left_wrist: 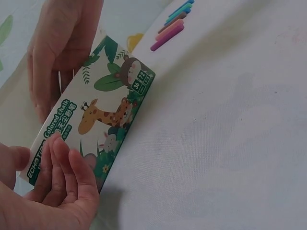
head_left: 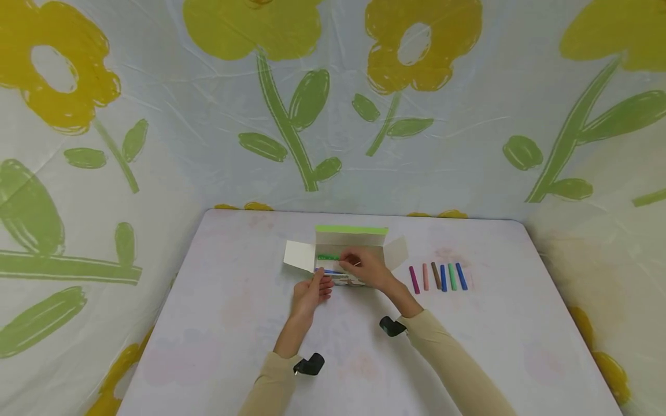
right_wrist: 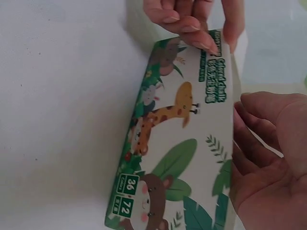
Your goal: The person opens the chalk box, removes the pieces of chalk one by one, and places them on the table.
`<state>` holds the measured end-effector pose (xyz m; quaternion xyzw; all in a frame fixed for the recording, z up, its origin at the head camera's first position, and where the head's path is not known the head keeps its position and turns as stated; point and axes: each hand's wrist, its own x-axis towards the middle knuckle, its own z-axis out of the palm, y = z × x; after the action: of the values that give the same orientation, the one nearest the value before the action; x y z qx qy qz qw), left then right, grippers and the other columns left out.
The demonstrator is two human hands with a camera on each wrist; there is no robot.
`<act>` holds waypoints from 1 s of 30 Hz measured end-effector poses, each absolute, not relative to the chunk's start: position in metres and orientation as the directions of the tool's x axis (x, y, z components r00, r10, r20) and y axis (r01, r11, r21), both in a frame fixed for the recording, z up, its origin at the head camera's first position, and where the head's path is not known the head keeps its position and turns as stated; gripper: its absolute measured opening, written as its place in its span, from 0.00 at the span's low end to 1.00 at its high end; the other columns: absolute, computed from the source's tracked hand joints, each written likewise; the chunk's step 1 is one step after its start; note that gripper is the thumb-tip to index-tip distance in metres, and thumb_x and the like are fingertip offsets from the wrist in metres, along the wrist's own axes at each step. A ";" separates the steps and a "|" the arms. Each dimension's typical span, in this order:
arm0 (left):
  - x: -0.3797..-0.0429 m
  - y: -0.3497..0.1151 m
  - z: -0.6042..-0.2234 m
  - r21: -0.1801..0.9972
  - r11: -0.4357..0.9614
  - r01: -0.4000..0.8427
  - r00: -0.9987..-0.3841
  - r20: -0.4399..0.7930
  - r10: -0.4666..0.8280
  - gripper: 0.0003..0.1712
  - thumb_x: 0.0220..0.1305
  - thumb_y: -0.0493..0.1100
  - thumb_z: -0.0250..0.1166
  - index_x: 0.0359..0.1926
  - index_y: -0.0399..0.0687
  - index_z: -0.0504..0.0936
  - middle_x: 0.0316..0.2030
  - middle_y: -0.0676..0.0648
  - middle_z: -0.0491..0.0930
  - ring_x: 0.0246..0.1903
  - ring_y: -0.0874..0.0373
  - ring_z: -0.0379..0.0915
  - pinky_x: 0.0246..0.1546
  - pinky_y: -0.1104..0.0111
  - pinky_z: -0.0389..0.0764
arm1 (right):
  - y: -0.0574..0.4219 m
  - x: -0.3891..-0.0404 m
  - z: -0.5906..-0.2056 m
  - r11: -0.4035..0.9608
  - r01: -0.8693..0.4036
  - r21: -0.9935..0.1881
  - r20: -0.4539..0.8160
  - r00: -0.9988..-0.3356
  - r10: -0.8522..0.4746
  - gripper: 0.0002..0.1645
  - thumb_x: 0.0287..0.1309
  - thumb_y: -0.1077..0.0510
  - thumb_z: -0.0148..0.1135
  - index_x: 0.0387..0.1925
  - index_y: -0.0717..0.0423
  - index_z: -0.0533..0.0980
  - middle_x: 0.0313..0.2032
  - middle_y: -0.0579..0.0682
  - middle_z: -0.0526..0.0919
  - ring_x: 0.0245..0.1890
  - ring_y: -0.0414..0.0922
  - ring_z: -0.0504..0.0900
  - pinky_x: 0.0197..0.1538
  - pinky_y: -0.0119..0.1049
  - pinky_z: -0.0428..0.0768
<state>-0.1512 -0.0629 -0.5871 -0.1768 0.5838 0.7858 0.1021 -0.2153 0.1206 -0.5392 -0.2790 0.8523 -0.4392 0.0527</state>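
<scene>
Pale tabletop [head_left: 364,370], chalk box [right_wrist: 172,129] lengthwise left to right, printed side [left_wrist: 93,117] nearest.

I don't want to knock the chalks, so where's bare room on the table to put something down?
The table is bare left of the chalk box, out to the left edge, and right of the six chalk sticks, out to the right edge. The middle is crowded: the left hand and right hand are at the box.

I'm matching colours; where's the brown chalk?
In the head view, the brown chalk lies right of the box, between the pink stick and a blue one.
</scene>
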 end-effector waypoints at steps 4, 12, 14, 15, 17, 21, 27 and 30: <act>-0.149 -0.064 -0.575 0.880 -0.295 -0.371 -0.917 -0.397 -0.031 0.28 0.79 0.49 0.58 0.50 0.21 0.81 0.43 0.29 0.85 0.33 0.56 0.82 0.45 0.61 0.84 | 0.115 -0.217 -0.543 0.490 -0.410 -0.769 0.104 -0.838 -0.536 0.07 0.70 0.64 0.63 0.43 0.66 0.82 0.37 0.54 0.86 0.40 0.50 0.84 0.49 0.46 0.84; -0.139 -0.064 -0.550 0.881 -0.304 -0.362 -0.922 -0.387 -0.022 0.28 0.79 0.48 0.57 0.52 0.18 0.79 0.42 0.32 0.85 0.33 0.58 0.81 0.45 0.63 0.84 | 0.105 -0.226 -0.545 0.571 -0.420 -0.705 -0.008 -0.801 -0.599 0.13 0.76 0.60 0.56 0.42 0.66 0.82 0.32 0.50 0.83 0.33 0.43 0.78 0.40 0.39 0.79; -0.139 -0.064 -0.550 0.880 -0.306 -0.363 -0.921 -0.389 -0.025 0.28 0.79 0.48 0.57 0.51 0.19 0.79 0.41 0.32 0.85 0.33 0.58 0.81 0.45 0.63 0.84 | 0.103 -0.229 -0.544 0.579 -0.421 -0.698 -0.043 -0.783 -0.621 0.14 0.77 0.60 0.54 0.38 0.65 0.81 0.28 0.47 0.79 0.30 0.41 0.74 0.36 0.36 0.75; -0.139 -0.064 -0.551 0.880 -0.306 -0.364 -0.920 -0.390 -0.027 0.28 0.79 0.48 0.57 0.51 0.19 0.80 0.41 0.32 0.85 0.33 0.58 0.81 0.45 0.63 0.84 | 0.102 -0.230 -0.544 0.578 -0.418 -0.701 -0.059 -0.773 -0.631 0.15 0.77 0.60 0.53 0.37 0.64 0.80 0.26 0.46 0.76 0.28 0.41 0.72 0.35 0.35 0.73; -0.141 -0.064 -0.552 0.881 -0.304 -0.363 -0.921 -0.389 -0.027 0.28 0.79 0.48 0.57 0.51 0.20 0.80 0.42 0.32 0.85 0.32 0.58 0.81 0.45 0.63 0.84 | 0.100 -0.233 -0.544 0.583 -0.405 -0.705 -0.095 -0.760 -0.643 0.16 0.78 0.59 0.52 0.34 0.63 0.79 0.25 0.45 0.73 0.27 0.40 0.70 0.33 0.34 0.70; -0.148 -0.062 -0.574 0.879 -0.318 -0.356 -0.919 -0.391 -0.053 0.29 0.78 0.52 0.59 0.50 0.22 0.81 0.38 0.36 0.86 0.31 0.60 0.81 0.41 0.67 0.84 | 0.096 -0.238 -0.546 0.597 -0.376 -0.709 -0.142 -0.753 -0.643 0.16 0.78 0.59 0.51 0.37 0.64 0.81 0.26 0.45 0.75 0.27 0.40 0.70 0.34 0.35 0.71; -0.152 -0.059 -0.591 0.882 -0.328 -0.338 -0.918 -0.386 -0.094 0.30 0.76 0.54 0.61 0.46 0.24 0.83 0.32 0.45 0.86 0.27 0.62 0.80 0.34 0.73 0.83 | 0.089 -0.242 -0.546 0.591 -0.389 -0.707 -0.135 -0.746 -0.652 0.19 0.78 0.60 0.51 0.28 0.63 0.77 0.21 0.43 0.68 0.23 0.39 0.66 0.31 0.33 0.67; -0.152 -0.059 -0.591 0.883 -0.325 -0.339 -0.918 -0.386 -0.092 0.30 0.76 0.55 0.61 0.46 0.25 0.83 0.32 0.46 0.86 0.27 0.63 0.79 0.33 0.73 0.82 | 0.087 -0.244 -0.545 0.608 -0.399 -0.687 -0.159 -0.733 -0.661 0.19 0.77 0.61 0.51 0.29 0.64 0.78 0.21 0.43 0.70 0.23 0.38 0.66 0.31 0.32 0.67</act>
<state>-0.1519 -0.0589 -0.5905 -0.1869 0.5757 0.7922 0.0780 -0.2443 0.0870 -0.5454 -0.3034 0.8732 -0.3227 0.2031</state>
